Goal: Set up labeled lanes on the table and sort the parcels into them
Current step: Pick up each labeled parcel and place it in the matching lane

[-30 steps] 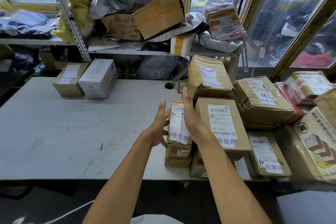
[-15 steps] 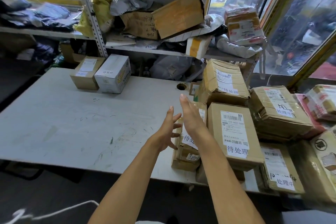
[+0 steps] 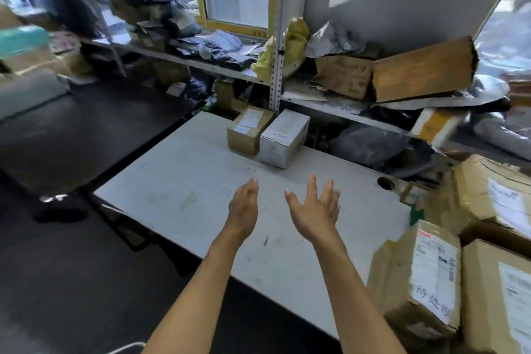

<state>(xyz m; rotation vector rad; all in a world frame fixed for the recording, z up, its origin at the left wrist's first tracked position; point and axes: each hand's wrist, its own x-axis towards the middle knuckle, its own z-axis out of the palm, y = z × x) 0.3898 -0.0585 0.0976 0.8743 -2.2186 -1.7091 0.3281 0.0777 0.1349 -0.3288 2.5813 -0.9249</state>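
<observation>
My left hand [image 3: 242,207] and my right hand [image 3: 314,208] hover side by side over the grey table [image 3: 178,190], fingers straight, holding nothing. A brown parcel [image 3: 247,129] and a white parcel [image 3: 283,138] stand together at the table's far edge. At the right a narrow taped parcel with a handwritten label [image 3: 422,276] stands beside a larger brown parcel [image 3: 497,293]. Another brown parcel [image 3: 494,190] lies behind them.
A metal shelf [image 3: 330,108] behind the table carries torn cartons [image 3: 422,69], grey mailer bags and a yellow bag [image 3: 293,46]. A round cable hole [image 3: 385,182] is in the tabletop at the right. Dark floor lies to the left of the table.
Both hands have left the narrow parcel at the right and moved left over the bare tabletop. The view has swung left, so the parcel stack now sits at the right edge.
</observation>
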